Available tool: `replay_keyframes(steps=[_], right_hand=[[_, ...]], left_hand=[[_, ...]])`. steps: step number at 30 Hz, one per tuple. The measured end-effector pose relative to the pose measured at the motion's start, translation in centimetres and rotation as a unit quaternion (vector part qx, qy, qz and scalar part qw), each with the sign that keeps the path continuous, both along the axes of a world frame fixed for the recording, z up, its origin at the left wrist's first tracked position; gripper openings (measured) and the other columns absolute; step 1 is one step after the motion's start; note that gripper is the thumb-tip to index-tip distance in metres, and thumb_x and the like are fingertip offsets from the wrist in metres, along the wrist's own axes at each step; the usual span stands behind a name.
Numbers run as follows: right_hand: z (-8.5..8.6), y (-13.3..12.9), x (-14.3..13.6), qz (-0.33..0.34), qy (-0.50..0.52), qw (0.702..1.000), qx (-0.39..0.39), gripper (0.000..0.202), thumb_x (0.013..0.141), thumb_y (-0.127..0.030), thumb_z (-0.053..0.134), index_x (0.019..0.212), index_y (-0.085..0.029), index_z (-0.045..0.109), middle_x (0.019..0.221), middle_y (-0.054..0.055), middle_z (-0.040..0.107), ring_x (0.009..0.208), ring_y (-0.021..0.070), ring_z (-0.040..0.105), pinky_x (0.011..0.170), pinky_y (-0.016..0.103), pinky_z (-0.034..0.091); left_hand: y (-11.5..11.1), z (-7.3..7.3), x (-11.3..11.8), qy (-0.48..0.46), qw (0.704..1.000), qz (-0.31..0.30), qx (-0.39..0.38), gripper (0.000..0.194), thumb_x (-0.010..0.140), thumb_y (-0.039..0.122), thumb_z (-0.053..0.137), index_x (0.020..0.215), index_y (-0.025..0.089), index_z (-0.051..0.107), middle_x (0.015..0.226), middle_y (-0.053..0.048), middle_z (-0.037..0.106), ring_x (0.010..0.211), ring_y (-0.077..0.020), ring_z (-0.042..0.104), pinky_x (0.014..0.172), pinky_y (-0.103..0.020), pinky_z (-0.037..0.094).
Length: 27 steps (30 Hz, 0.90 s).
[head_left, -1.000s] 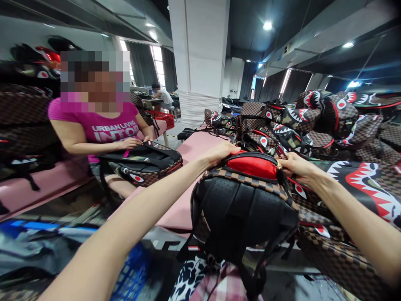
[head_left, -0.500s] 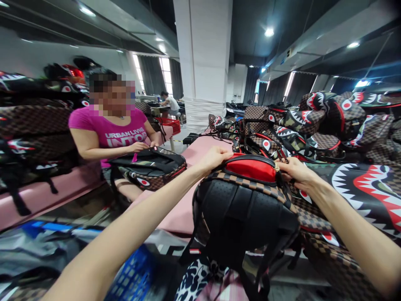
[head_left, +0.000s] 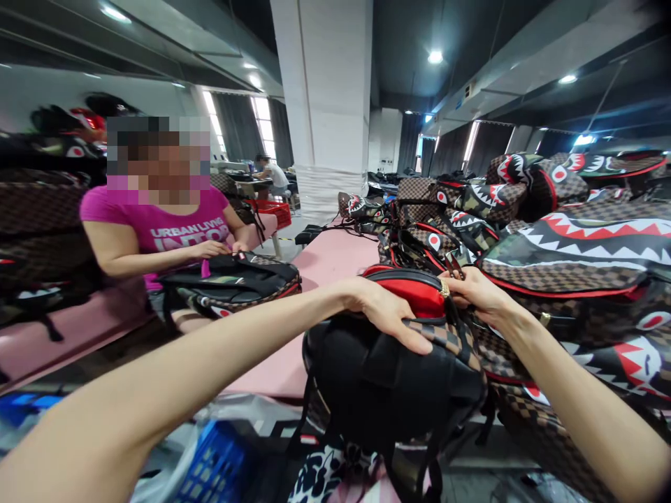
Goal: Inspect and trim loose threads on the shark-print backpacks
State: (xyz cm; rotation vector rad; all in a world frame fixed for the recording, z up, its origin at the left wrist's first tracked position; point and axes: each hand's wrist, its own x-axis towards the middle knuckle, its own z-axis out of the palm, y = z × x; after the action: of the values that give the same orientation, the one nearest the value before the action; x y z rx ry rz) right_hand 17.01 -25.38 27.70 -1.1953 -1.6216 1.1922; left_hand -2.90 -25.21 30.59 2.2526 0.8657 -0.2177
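Note:
A black backpack (head_left: 388, 381) with brown checked trim stands upright in front of me, its padded back towards me. Its top pocket is unzipped and the red lining (head_left: 414, 297) shows. My left hand (head_left: 391, 314) is closed over the near checked edge of that opening, thumb outside, the other fingers mostly hidden. At the right end of the zipper, my right hand (head_left: 479, 293) is closed on small dark thread snips (head_left: 455, 267), whose tips point up. It is beside the gold zipper pull (head_left: 444, 288).
Checked backpacks with shark-mouth prints (head_left: 592, 244) are piled close on my right. Across the pink table (head_left: 330, 255), a co-worker (head_left: 162, 230) handles another backpack (head_left: 235, 279). A blue basket (head_left: 217, 461) is low at left, and a white pillar (head_left: 328, 105) rises behind.
My left hand has moved from the pocket's far left corner to its near edge. My right hand remains at the zipper's right end. The view has turned slightly right.

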Motion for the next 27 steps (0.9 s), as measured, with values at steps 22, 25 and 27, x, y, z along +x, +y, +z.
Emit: replay_keyframes(steps=[22, 25, 27], right_hand=[[1.0, -1.9, 0.6, -0.013, -0.09, 0.995, 0.039, 0.022, 0.06, -0.022, 0.059, 0.077, -0.013, 0.069, 0.061, -0.001, 0.062, 0.049, 0.0085, 0.048, 0.046, 0.02, 0.035], [0.5, -1.3, 0.9, -0.067, -0.061, 0.995, 0.032, 0.025, 0.061, -0.028, 0.064, 0.08, -0.013, 0.069, 0.057, -0.002, 0.06, 0.044, 0.0074, 0.044, 0.043, 0.02, 0.031], [0.4, -1.6, 1.3, -0.15, -0.045, 0.984, 0.081, 0.03, 0.06, -0.033, 0.068, 0.083, -0.013, 0.068, 0.061, 0.0, 0.062, 0.048, 0.0095, 0.048, 0.047, 0.021, 0.035]], left_hand=[[-0.5, -0.9, 0.6, -0.046, 0.991, -0.007, 0.127, 0.047, 0.059, 0.064, 0.061, 0.057, 0.017, 0.063, 0.059, -0.003, 0.063, 0.057, -0.0156, 0.053, 0.056, -0.022, 0.034], [0.3, -0.8, 0.3, -0.1, 0.988, -0.04, 0.108, 0.039, 0.063, 0.057, 0.062, 0.063, 0.018, 0.066, 0.063, 0.0, 0.064, 0.059, -0.0143, 0.054, 0.055, -0.021, 0.033], [1.2, -0.7, -0.2, -0.143, 0.976, -0.007, 0.166, 0.035, 0.064, 0.054, 0.063, 0.063, 0.018, 0.066, 0.064, 0.0, 0.063, 0.059, -0.0138, 0.054, 0.054, -0.02, 0.032]])
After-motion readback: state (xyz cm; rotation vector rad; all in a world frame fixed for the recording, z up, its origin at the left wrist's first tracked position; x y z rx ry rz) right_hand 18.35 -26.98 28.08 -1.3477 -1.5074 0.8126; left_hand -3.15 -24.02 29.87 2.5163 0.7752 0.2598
